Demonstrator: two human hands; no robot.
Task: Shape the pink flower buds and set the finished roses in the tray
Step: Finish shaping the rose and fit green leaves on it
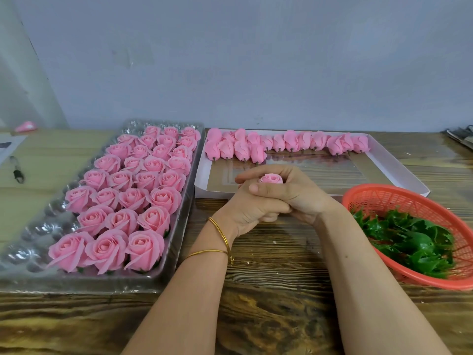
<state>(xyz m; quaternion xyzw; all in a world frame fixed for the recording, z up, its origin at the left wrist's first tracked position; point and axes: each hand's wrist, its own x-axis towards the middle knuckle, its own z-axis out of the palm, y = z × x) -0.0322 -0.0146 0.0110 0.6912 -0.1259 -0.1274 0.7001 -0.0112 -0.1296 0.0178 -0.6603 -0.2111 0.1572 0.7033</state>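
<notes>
Close to thirty finished roses (133, 198) stand open-petalled in the clear tray (33, 230) at the left and fill most of it. The cups (52, 210) along its left edge are bare, and so are a few at the far end. On that showing the job looks well past halfway for this tray, though not done. Well over a dozen closed buds (291, 140) lie along the far side of the white box (399, 172), stems toward the person, none of them shaped yet. One bud (270, 178) is in work, held above the near edge of the box at the middle of the table (268, 290), apart from both the tray and the row of buds. Only its top shows, and the inner petals look coiled tight, so I judge the shaping to be under way and the setting down yet to come. The left hand (245, 210), with bangles at its wrist, is clenched low around the bud from the near side. The right hand (299, 194) wraps over it, fingers curled across the far side of the bud. Both hands grasp this one flower between them, pressed against each other. How the fingertips sit on the petals I cannot tell, since the hands hide all but the crown. An orange basket (384, 196) of green pieces (414, 242) sits at the right, untouched by either hand.
</notes>
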